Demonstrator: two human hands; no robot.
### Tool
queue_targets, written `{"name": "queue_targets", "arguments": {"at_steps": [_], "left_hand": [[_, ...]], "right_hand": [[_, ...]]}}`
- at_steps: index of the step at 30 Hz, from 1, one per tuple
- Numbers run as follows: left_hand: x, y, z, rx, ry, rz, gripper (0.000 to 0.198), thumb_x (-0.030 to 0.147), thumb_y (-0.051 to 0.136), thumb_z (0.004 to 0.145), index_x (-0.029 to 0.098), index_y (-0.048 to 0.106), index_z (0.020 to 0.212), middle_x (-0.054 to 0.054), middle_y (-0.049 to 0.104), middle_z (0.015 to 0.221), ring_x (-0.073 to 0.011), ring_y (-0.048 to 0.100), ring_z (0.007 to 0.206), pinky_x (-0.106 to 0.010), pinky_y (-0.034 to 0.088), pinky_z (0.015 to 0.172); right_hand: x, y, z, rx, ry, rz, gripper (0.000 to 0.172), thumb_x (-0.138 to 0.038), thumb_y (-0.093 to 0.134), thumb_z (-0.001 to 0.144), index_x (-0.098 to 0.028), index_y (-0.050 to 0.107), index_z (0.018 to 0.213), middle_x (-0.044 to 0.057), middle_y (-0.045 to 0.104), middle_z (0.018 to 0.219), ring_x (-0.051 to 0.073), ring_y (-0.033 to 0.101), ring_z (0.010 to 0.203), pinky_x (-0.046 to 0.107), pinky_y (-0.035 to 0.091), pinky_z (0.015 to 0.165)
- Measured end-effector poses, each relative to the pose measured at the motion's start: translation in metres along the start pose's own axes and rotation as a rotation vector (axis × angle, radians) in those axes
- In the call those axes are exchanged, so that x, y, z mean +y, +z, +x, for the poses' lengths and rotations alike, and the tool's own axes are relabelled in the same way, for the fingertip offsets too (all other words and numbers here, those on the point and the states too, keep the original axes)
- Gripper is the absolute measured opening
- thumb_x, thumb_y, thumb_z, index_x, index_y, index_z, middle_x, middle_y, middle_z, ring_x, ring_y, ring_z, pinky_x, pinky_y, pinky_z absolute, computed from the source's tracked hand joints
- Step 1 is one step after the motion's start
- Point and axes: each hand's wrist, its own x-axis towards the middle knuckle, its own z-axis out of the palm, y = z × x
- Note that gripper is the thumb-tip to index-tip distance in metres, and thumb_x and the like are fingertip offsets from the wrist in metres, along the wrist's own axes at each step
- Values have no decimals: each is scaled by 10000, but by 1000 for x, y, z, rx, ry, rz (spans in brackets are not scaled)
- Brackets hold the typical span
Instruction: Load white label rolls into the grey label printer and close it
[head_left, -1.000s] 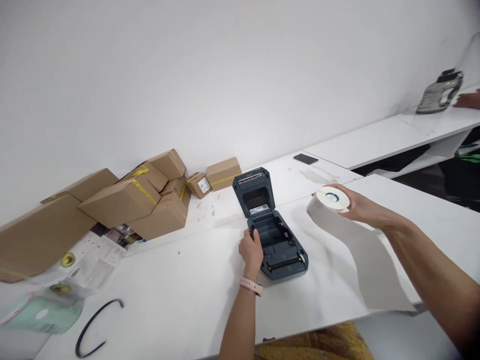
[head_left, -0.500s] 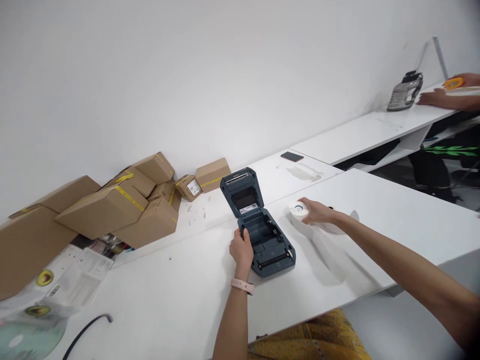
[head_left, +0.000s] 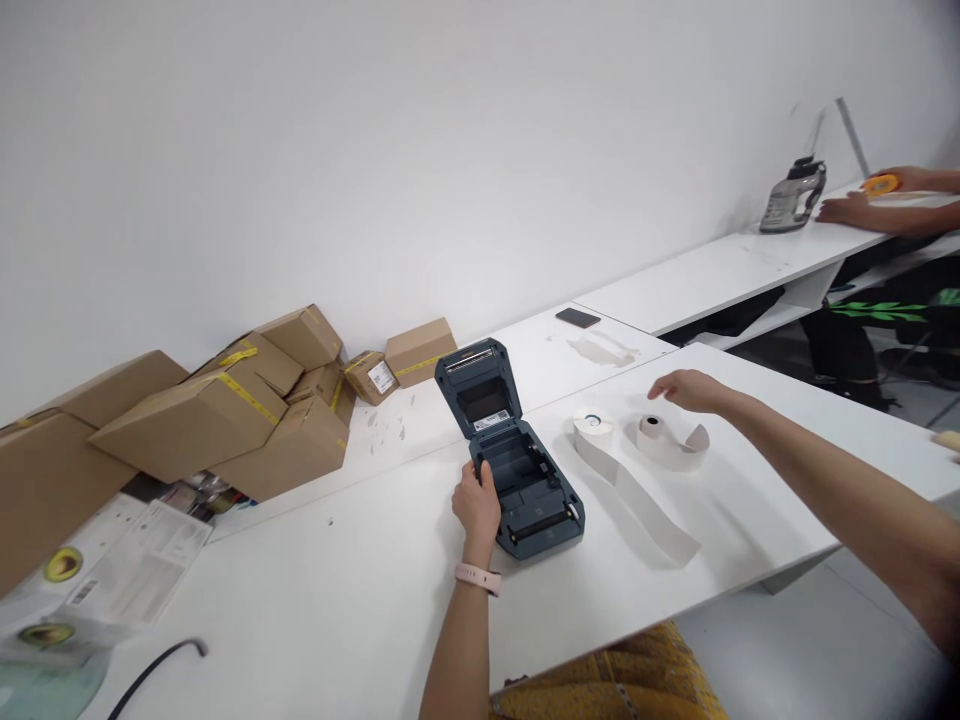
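Note:
A dark blue label printer (head_left: 517, 470) stands on the white table (head_left: 360, 590) with its lid swung up. My left hand (head_left: 477, 506) grips its left edge. A white paper roll (head_left: 593, 425) lies to the printer's right, a long strip trailing from it toward the table's front. A second, smaller roll (head_left: 654, 433) sits just right of the first with a short curl of paper. My right hand (head_left: 686, 389) hovers above that smaller roll, fingers loosely spread, holding nothing.
Several cardboard boxes (head_left: 225, 415) are piled against the wall at left, with printed sheets (head_left: 142, 550) and a black cable (head_left: 154, 660) in front. A phone (head_left: 577, 318) lies at the back. Far right, another person's hands (head_left: 847, 210) work on a bench near a grey tool (head_left: 789, 197).
My right hand brought the white roll down from the air, set it on the table beside the printer and let go, then moved right over the smaller roll. The left hand stayed on the printer.

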Motion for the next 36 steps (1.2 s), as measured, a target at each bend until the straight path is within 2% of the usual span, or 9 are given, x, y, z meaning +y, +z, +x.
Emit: {"name": "queue_targets", "arguments": {"at_steps": [6, 10, 15, 19, 21, 23, 25, 28, 36], "left_hand": [[1, -1, -1, -6, -6, -16, 427, 420, 365, 972, 159, 606, 1209, -137, 728, 1058, -291, 663, 1012, -351, 452, 819], [1, -2, -2, -2, -13, -29, 422, 418, 362, 975, 166, 613, 1202, -133, 725, 1081, -292, 660, 1028, -354, 453, 834], [2, -3, -4, 11, -27, -36, 410, 409, 384, 969, 165, 615, 1204, -138, 723, 1093, -284, 663, 1033, -350, 460, 842], [1, -2, -4, 22, -26, -39, 416, 414, 375, 970, 173, 616, 1209, -134, 720, 1103, -275, 660, 1044, -343, 462, 852], [0, -2, -4, 24, -30, -39, 417, 418, 375, 968, 177, 619, 1205, -131, 724, 1088, -278, 663, 1033, -346, 461, 854], [-1, -1, -4, 23, -33, -36, 421, 421, 380, 964, 173, 618, 1207, -134, 726, 1074, -286, 667, 1015, -354, 460, 852], [-2, -1, -4, 23, -34, -34, 423, 422, 389, 961, 170, 615, 1214, -137, 726, 1072, -291, 669, 1010, -357, 459, 850], [-3, -1, -5, 30, -35, -31, 427, 428, 393, 960, 169, 612, 1220, -141, 724, 1078, -293, 669, 1010, -356, 460, 839], [-3, -1, -5, 46, -38, -33, 425, 436, 410, 955, 174, 619, 1216, -142, 726, 1075, -288, 673, 1005, -349, 460, 836]], "right_hand": [[16, 26, -27, -342, 104, 301, 445, -288, 665, 602, -279, 705, 1045, 61, 740, 998, 301, 701, 873, 373, 555, 693], [-4, 32, -40, -321, 85, 422, 354, -413, 648, 689, -268, 698, 1008, 62, 739, 890, 286, 692, 779, 376, 538, 658], [-73, -13, -61, -448, -69, 466, 324, -487, 653, 756, -267, 723, 984, 101, 728, 961, 271, 681, 850, 356, 520, 711], [-167, -23, -89, -668, -477, 514, 521, -699, 709, 600, -256, 739, 873, 80, 723, 847, 270, 665, 867, 390, 505, 840], [-213, -5, -89, -760, -583, 481, 625, -738, 739, 491, -256, 715, 889, 34, 709, 797, 241, 660, 813, 348, 507, 794], [-246, 23, -74, -821, -647, 220, 559, -628, 770, 574, -264, 682, 989, 14, 709, 859, 215, 655, 782, 300, 483, 719], [-263, 55, -48, -610, -654, -80, 380, -492, 745, 663, -259, 657, 950, 5, 685, 798, 209, 636, 714, 297, 442, 681], [-262, 98, -7, -434, -643, -378, 303, -332, 717, 680, -239, 663, 964, 20, 696, 808, 240, 652, 784, 323, 414, 754], [-238, 161, 25, -448, -673, -462, 234, -299, 711, 654, -262, 741, 882, 24, 755, 898, 253, 674, 909, 357, 392, 874]]}}
